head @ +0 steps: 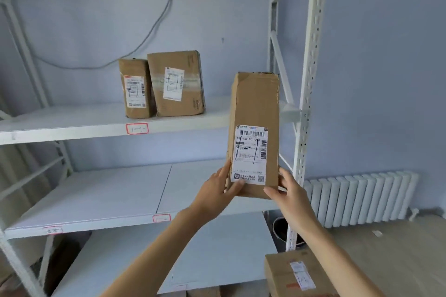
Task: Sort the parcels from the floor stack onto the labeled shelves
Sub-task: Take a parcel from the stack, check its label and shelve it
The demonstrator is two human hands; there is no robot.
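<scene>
Both hands gripped the bottom end of a tall brown parcel [254,132], the left hand [218,188] on its left edge with the thumb across the white shipping label [249,154], the right hand [290,191] on its lower right corner. The parcel was held upright in the air in front of the white metal shelving, near its right post [307,94], its top rising just above the upper shelf [72,125]. Two more parcels [161,84] stood side by side and touching on that shelf, above a red-bordered tag [137,128]. The middle shelf [96,200] carried two similar tags on its front edge. Another parcel [296,272] sat at the lower right, and a white radiator [359,200] lined the blue wall.
</scene>
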